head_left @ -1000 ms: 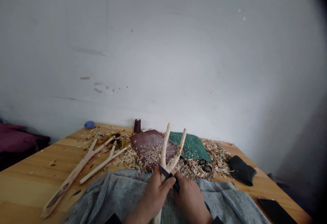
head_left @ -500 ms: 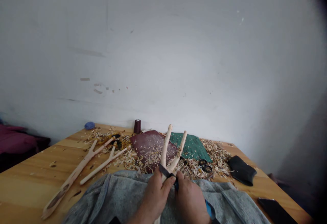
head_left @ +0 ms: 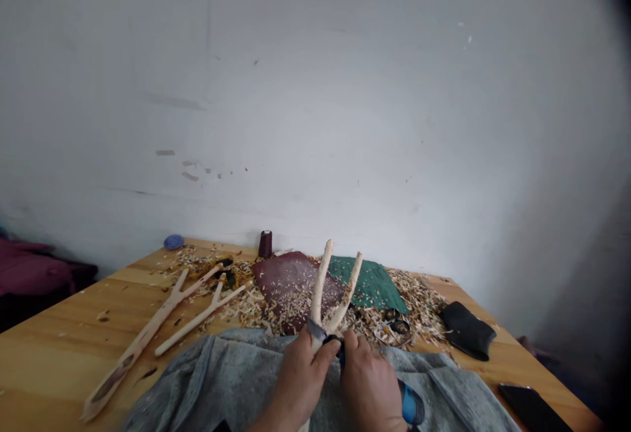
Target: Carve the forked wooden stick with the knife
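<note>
A peeled forked stick (head_left: 321, 281) stands upright in front of me with its two prongs pointing up. My left hand (head_left: 300, 376) is wrapped round its stem just below the fork, the thumb pressed toward the back of the blade. In my right hand (head_left: 371, 379) is a knife (head_left: 316, 329) with a dark blade and a black and blue handle; the handle's end shows beyond the wrist. The blade lies across the stick right under the fork. Grey cloth (head_left: 236, 379) lies beneath both hands.
Two more peeled forked sticks, a long one (head_left: 142, 340) and a short one (head_left: 197, 319), lie on the left of the wooden table (head_left: 44, 360). Wood shavings (head_left: 419, 294) surround maroon (head_left: 286, 281) and green (head_left: 369, 281) sheets. A black sheath-like piece (head_left: 467, 330) and a phone (head_left: 535, 406) lie right.
The knife blade has turned slightly, its flat face now catching more light. My right hand has shifted a little to the right, and more of the blue handle end shows.
</note>
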Tool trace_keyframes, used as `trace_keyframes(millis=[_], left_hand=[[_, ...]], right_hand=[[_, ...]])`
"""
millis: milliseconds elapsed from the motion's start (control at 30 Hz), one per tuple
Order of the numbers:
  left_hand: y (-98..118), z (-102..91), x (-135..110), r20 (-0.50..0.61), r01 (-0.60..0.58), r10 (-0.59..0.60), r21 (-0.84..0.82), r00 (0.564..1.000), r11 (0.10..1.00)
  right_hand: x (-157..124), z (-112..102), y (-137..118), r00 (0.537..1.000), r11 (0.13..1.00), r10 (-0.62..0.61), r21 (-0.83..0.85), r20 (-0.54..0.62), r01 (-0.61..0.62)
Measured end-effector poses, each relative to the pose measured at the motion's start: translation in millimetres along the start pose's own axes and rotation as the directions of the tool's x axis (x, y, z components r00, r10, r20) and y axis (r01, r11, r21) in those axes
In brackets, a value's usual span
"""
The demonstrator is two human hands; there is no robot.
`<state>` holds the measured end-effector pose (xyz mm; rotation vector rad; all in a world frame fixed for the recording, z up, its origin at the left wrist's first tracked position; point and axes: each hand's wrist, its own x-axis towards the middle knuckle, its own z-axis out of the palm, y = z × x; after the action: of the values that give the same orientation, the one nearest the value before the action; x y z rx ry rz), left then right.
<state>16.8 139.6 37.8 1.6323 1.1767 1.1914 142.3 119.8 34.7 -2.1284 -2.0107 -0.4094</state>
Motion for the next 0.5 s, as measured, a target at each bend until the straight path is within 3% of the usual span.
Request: trace_keyframes(millis=[333,500], left_hand=[[-7,3.7,2,0.003,0.02,-0.02,-0.037,1.0,0.999],[-5,0.7,3,-0.006,0.074,-0.074,0.052,0.997,0.996]], right_hand=[[0,10,3,0.989,0.999,-0.04,-0.028,-0.139,0.036],[-1,14,6,0.979,0.998,-0.061,-0.028,-0.194,0.056]])
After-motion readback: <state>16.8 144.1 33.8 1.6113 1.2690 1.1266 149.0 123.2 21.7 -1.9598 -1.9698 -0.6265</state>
